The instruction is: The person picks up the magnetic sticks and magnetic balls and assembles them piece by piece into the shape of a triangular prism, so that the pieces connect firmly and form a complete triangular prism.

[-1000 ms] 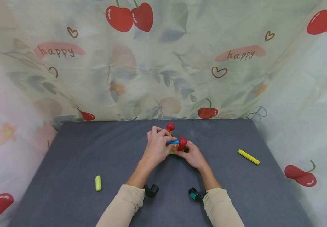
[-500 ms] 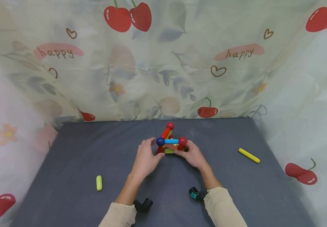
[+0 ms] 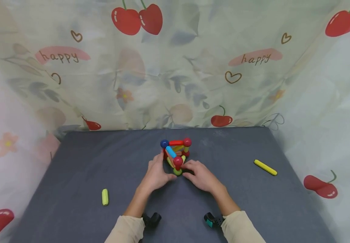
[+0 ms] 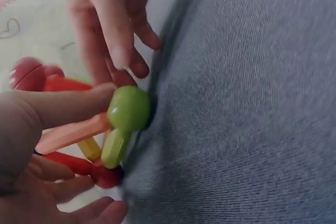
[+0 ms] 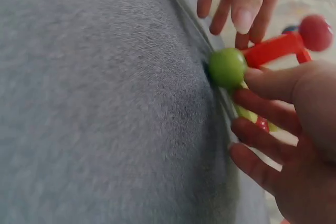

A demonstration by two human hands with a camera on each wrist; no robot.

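A small triangular frame of magnetic rods and balls stands on the table, with a light blue rod (image 3: pixel 171 152) and a red rod (image 3: pixel 176 143) along its top. A dark blue ball (image 3: pixel 164 143) tops the back left corner; a red ball (image 3: pixel 178 161) tops the front corner, above a green ball (image 3: pixel 177 172). My left hand (image 3: pixel 156 172) lies along the left side, fingers extended, thumb close to the green ball (image 4: pixel 128 108). On the right, my right hand (image 3: pixel 202 176) is spread, its thumb overlapping the green ball (image 5: pixel 227 68) in the right wrist view.
A long yellow rod (image 3: pixel 265 167) lies on the dark grey table (image 3: pixel 71 162) to the right. Toward the left is a short yellow-green rod (image 3: pixel 105 197). Behind the table's back edge hangs a patterned curtain (image 3: pixel 175 67).
My left hand has left the blue rod and moved to the frame's left side. Seen from above, the frame has turned clockwise, bringing a red-topped corner to the front. My right hand shifted slightly nearer.
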